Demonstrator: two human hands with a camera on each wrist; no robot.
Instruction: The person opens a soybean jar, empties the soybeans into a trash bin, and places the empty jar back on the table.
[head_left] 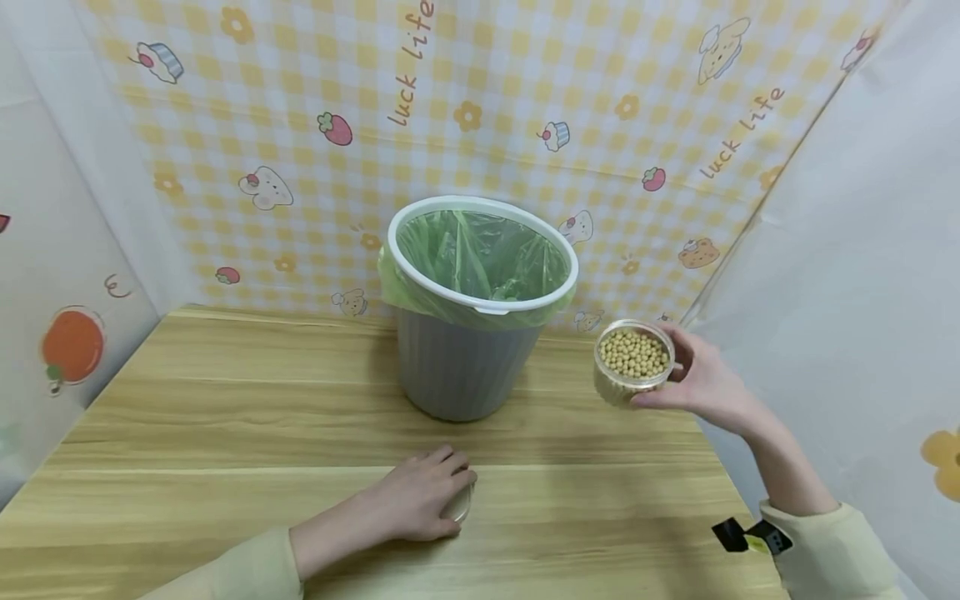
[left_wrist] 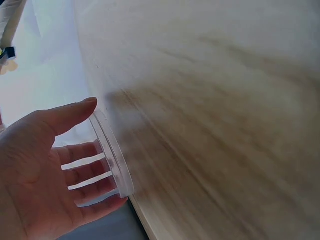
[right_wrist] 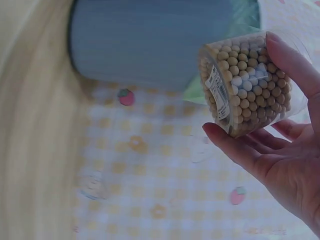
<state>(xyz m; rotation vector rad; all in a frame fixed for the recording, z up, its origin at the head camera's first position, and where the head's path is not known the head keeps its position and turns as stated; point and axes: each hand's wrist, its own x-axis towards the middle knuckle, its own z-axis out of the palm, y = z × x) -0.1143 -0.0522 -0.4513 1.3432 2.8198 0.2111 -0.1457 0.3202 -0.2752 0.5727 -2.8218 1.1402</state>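
Observation:
My right hand [head_left: 693, 379] grips a clear, lidless jar of soybeans [head_left: 632, 362] held above the table, to the right of a grey waste bin [head_left: 465, 350]. In the right wrist view my thumb and fingers [right_wrist: 295, 60] wrap the bean jar [right_wrist: 245, 85], with the bin [right_wrist: 150, 40] behind it. My left hand [head_left: 427, 500] rests on the wooden table [head_left: 187, 433] in front of the bin, covering a clear round lid [head_left: 459, 504]. The left wrist view shows that lid [left_wrist: 112, 152] held on edge between thumb [left_wrist: 65, 117] and fingers against the tabletop.
The bin is lined with a green plastic bag [head_left: 480, 258] and has a white rim. Checked yellow cloth walls [head_left: 465, 117] close in the back; white sheets hang at both sides. The table's right edge [head_left: 731, 475] runs just under my right forearm.

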